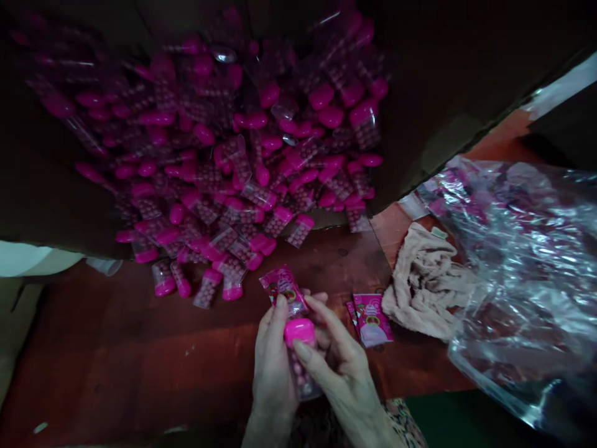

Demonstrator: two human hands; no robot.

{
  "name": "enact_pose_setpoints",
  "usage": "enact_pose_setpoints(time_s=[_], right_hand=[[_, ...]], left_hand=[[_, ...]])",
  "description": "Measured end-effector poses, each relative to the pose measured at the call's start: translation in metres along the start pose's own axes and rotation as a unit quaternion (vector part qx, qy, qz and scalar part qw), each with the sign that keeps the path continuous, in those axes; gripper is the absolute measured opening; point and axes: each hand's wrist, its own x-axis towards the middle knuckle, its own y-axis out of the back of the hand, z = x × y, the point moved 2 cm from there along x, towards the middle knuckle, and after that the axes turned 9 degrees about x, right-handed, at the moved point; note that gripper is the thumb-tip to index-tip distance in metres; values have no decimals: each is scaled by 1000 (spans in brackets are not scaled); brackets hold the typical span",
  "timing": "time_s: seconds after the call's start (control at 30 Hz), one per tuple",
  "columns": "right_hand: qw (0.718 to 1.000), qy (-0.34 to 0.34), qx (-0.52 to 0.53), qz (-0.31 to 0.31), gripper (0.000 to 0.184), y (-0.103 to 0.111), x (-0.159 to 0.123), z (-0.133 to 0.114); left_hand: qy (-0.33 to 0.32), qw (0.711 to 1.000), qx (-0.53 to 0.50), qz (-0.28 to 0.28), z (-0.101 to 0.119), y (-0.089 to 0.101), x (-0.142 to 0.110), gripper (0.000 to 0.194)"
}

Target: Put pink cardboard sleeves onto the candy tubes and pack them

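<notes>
Near the front edge of the table, both my hands are closed together around a small clear container of pink balls with a bright pink cap. My right hand wraps its right side, the thumb lying against the front just below the cap. Along the left side is my left hand, its thumb tip at the lower edge of a pink printed wrapper that sticks up beyond the cap. Some of the right fingers are hidden behind the container. To the right lie more pink printed wrappers, overlapping on the table.
Pink-capped containers spill from a large, dark open box onto the red-brown table. A crumpled beige cloth and a big clear plastic bag with pink contents lie on the right. A clear cup is at left.
</notes>
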Motion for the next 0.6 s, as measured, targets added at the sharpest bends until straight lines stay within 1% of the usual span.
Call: enact_pose_setpoints(time_s=[0.07,0.13,0.23,0.33,0.47,0.53,0.6], right_hand=[[999,23,-46,-4,35,0,-1,1],[998,37,-58,2,28,0,-1,2],[999,40,-18,12,23,0,0,7],[998,35,37,25,23,-2,1,12],[997,10,67,47,19,-4,1,17],[997,20,48,58,18,-3,-1,18],[996,47,6,75,18,-2,-3,20]], left_hand=[[-6,1000,-5,14,-1,1,-3,34],[-5,1000,-17,24,-3,4,-4,36],[-18,999,-21,30,-4,8,-3,37],[-37,999,-15,31,-2,8,-2,37],[-24,999,-11,29,-2,4,-3,38],[-21,999,-13,26,-2,3,-4,36],[-24,999,-8,29,-3,3,-4,37]])
